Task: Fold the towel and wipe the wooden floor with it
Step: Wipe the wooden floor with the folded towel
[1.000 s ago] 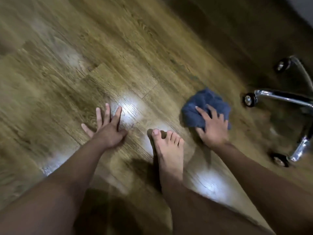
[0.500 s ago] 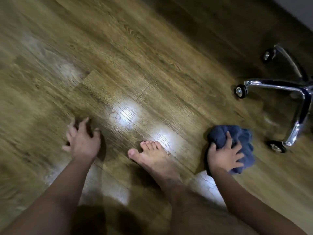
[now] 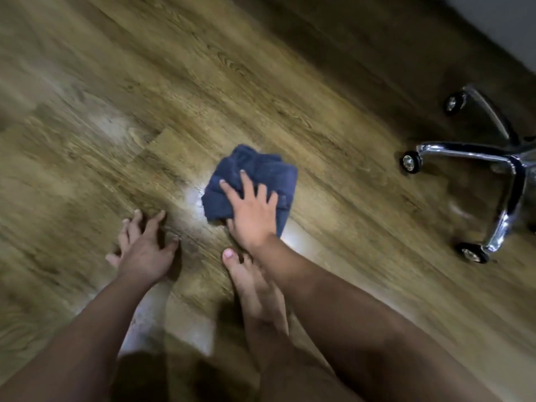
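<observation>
My right hand (image 3: 253,211) lies flat on the dark blue towel (image 3: 255,175), fingers spread and nearly straight, pressing it onto the wooden floor (image 3: 203,82); nothing is curled round the cloth, so my grip there is open. The towel is bunched and roughly folded, with its rumpled far edge poking out beyond my fingertips and its near corner showing beside my wrist. It sits on a bright glare patch on the boards, just ahead of my bare foot (image 3: 249,285), whose big toe is close to the heel of my right hand.

My left hand (image 3: 143,250) is planted on the floor to the left of the foot, fingers bent and splayed, fingertips on the wood, holding nothing, so that grip is open too. It is apart from the towel, with a strip of bare board between them.

To the right, well apart from the towel, stands a chrome chair base (image 3: 490,181) with black castors; the nearest castor faces the towel across open boards. Beyond the towel and off to the left the planks run wide and bare. A pale wall edge (image 3: 504,27) cuts the far right corner. The picture is blurred, mostly at the left.
</observation>
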A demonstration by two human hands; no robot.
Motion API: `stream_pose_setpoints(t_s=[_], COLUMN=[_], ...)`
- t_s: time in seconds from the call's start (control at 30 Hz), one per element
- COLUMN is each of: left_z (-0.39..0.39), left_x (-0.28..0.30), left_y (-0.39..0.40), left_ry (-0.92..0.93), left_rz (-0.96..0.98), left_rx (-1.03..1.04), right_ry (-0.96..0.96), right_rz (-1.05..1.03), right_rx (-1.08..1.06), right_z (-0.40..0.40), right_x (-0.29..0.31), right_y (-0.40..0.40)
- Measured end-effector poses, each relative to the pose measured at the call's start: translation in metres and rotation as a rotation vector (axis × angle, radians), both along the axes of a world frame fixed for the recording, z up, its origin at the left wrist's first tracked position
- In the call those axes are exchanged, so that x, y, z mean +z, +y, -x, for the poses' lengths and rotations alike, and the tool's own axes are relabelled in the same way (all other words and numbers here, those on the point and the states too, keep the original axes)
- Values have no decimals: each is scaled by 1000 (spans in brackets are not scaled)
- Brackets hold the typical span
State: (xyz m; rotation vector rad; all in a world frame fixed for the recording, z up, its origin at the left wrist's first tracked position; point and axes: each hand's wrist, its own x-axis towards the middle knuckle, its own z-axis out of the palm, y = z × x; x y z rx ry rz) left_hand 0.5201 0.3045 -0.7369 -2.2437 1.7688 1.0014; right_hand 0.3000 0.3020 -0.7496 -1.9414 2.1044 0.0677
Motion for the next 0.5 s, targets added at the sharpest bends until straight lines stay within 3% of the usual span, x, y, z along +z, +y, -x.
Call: stream_pose_setpoints(t_s=[0.1, 0.27, 0.4, 0.5], left_z=[7, 14, -13, -33], left_x=[3, 6, 17, 19], left_y=[-3, -4, -16, -32], left_ry=[-22, -14, -34, 60], left_rz=[32, 16, 7, 12], left_rx=[17, 2, -92, -101], right_ry=[-31, 37, 137, 139], right_rz=[23, 65, 62, 70], right_rx=[86, -57, -526, -879], right_z=[10, 100, 184, 205], right_x=[-3, 5, 3, -1], right_y=[19, 97, 204, 234])
